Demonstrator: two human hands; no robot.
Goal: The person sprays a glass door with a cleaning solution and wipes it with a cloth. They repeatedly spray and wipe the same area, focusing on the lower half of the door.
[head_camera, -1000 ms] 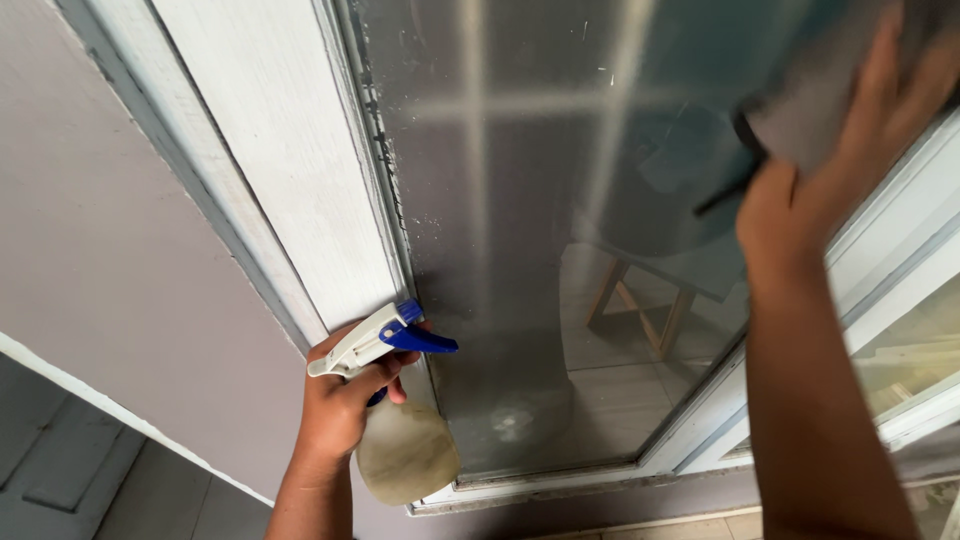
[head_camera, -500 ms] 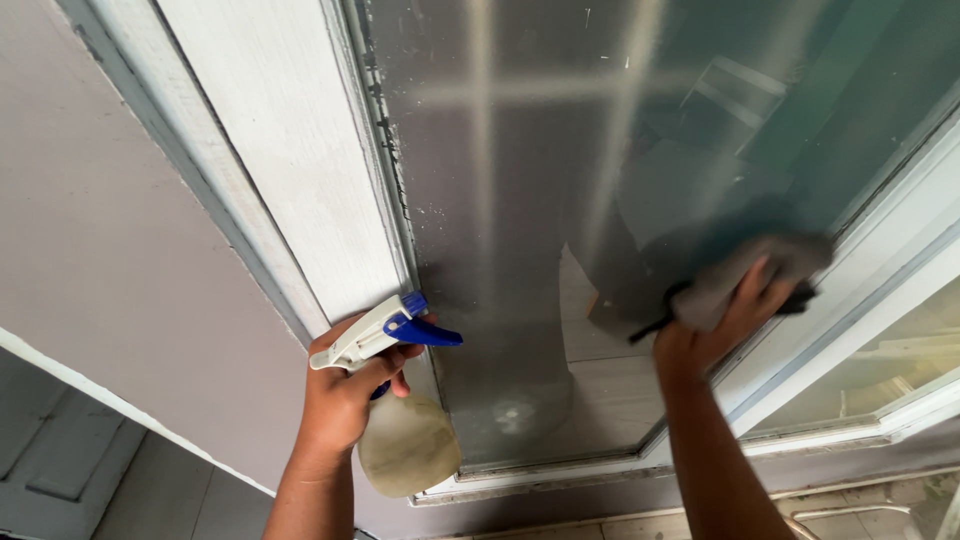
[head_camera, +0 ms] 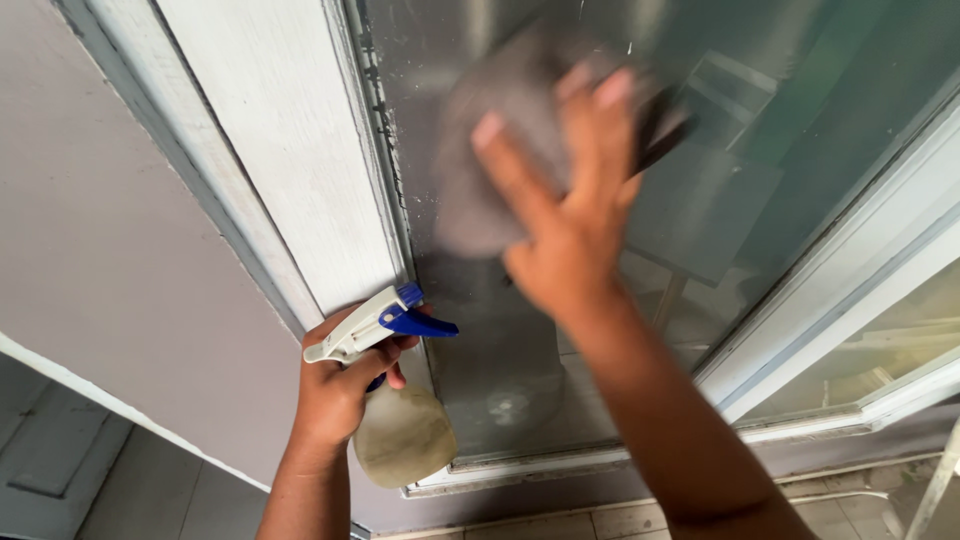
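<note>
- Since the earlier frames, right hand (head_camera: pixel 575 215) has swept from the right side of the glass pane (head_camera: pixel 800 120) over to its upper left, close to the white frame (head_camera: pixel 290 160); left hand and bottle sit about where they were.
- Right hand: fingers spread, palm pressing a grey cloth (head_camera: pixel 500 150) flat against the glass. Cloth and fingertips are motion-blurred.
- A dark edge sticks out from under the cloth on its right side; can't tell what it is.
- Left hand (head_camera: pixel 335 390): closed around the neck of a spray bottle (head_camera: pixel 400 430), held low by the bottom of the frame, just left of the pane.
- Bottle: white sprayer head with blue trigger and nozzle, nozzle aimed right toward the glass; rounded translucent body hangs below the fist.
- Glass looks hazy, with specks along the left edge and a faint smudge low down near the bottom rail (head_camera: pixel 600 460).
- Grey wall (head_camera: pixel 110 260) to the left of the frame; tiled floor (head_camera: pixel 560 525) visible below.
</note>
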